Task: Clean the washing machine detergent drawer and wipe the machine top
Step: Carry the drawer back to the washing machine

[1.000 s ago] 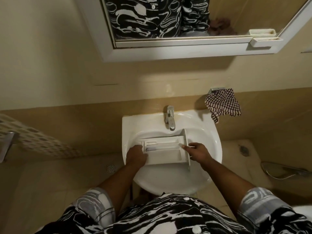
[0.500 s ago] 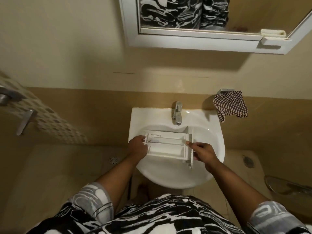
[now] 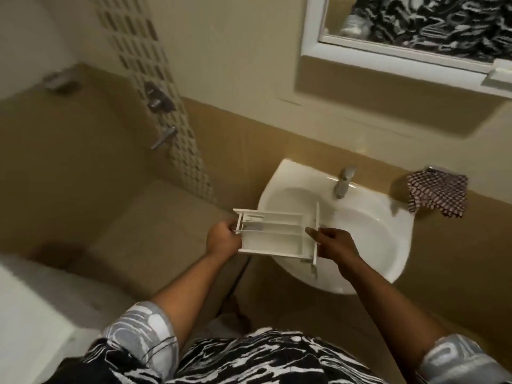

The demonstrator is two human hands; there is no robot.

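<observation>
The white plastic detergent drawer with little boxes inside (image 3: 273, 234) has moved. A moment ago it sat over the middle of the round white sink (image 3: 279, 173), right under the shiny metal tap (image 3: 343, 182). Now it hangs half off the sink's edge, and the tap is up and away from the right hand. The left hand (image 3: 223, 241) has its fingers curled round one end of the drawer. The right hand (image 3: 333, 245) pinches the flat front plate at the other end, so the drawer is held up in the air between them. No water is running on it. I think the washing part is over and the drawer is being carried back. The red and white checked cloth (image 3: 437, 194) hangs far past the right hand, untouched, so the machine top probably still needs wiping.
</observation>
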